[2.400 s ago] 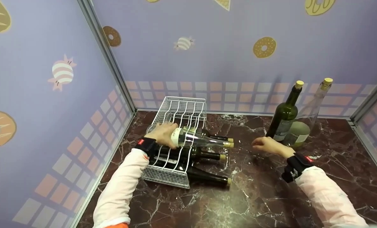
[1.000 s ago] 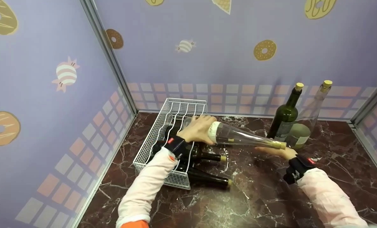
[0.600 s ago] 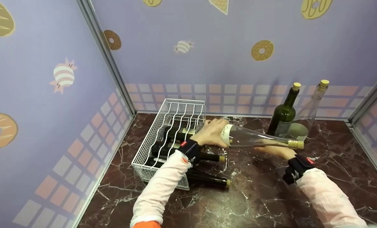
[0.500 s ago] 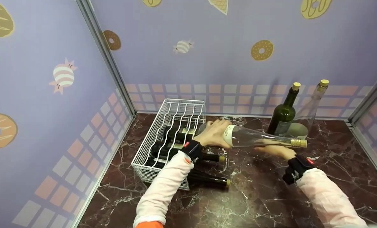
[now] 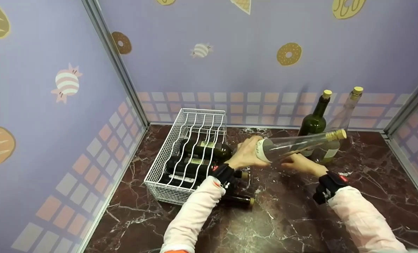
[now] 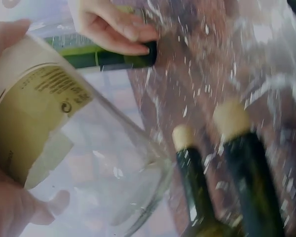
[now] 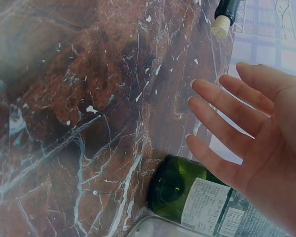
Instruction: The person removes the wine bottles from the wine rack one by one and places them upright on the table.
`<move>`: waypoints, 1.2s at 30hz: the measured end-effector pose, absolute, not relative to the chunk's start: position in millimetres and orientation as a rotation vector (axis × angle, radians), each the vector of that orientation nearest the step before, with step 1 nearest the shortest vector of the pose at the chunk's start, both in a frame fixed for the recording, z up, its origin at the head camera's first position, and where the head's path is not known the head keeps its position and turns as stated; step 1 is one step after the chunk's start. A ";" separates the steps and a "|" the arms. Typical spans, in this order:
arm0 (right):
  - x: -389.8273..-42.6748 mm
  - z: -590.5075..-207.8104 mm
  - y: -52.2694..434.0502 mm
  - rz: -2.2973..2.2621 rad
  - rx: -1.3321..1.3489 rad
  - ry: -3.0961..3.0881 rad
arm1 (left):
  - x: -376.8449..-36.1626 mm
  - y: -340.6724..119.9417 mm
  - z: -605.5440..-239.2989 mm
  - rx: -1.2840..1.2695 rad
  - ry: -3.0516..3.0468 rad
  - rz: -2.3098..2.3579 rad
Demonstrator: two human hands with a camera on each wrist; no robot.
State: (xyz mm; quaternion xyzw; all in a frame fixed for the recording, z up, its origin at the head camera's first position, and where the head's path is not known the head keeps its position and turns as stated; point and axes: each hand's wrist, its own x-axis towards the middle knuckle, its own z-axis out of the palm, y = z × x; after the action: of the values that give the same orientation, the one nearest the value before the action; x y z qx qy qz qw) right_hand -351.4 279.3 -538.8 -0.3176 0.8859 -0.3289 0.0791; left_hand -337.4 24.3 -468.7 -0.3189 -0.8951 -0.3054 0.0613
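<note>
My left hand [image 5: 247, 154] grips the base of a clear glass bottle [image 5: 296, 144] with a pale label and a cork. It holds the bottle in the air to the right of a white wire rack [image 5: 163, 188], neck tilted up to the right. In the left wrist view the clear bottle [image 6: 74, 128] fills the frame, with my fingers [image 6: 19, 207] round it. My right hand [image 5: 295, 162] lies open just beneath the bottle's body, and its palm [image 7: 251, 128] is bare. Whether it touches the glass I cannot tell. Three dark bottles [image 5: 202, 150] lie in the rack.
An upright green bottle [image 5: 316, 121] and an upright clear bottle [image 5: 344, 112] stand at the back right, close behind my right hand. The green bottle's base [image 7: 187, 192] is beside my palm. Corked necks [image 6: 185, 140] stick out of the rack over the marble table [image 5: 282, 218]. Walls enclose three sides.
My left hand lifted the clear bottle off the rack, carried it right and raised its neck. The right hand stayed low beneath it, open.
</note>
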 end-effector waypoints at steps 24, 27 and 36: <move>-350.6 -531.6 282.7 -0.926 -0.916 2.651 | -320.2 50.1 -505.1 -0.539 -2.397 -1.808; -350.6 -531.4 283.3 -0.921 -0.939 2.673 | -314.6 55.8 -509.4 -0.474 -2.368 -1.912; -349.2 -528.6 284.9 -0.952 -0.897 2.704 | -303.4 65.5 -524.2 -0.313 -2.356 -2.059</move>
State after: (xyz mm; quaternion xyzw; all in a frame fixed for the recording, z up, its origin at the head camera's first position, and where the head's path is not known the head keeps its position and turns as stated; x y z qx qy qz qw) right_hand -349.2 284.9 -528.6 -0.2980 0.8980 -0.3163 0.0689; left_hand -303.4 65.5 -524.2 -0.0995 -0.7493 -0.6548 -0.0014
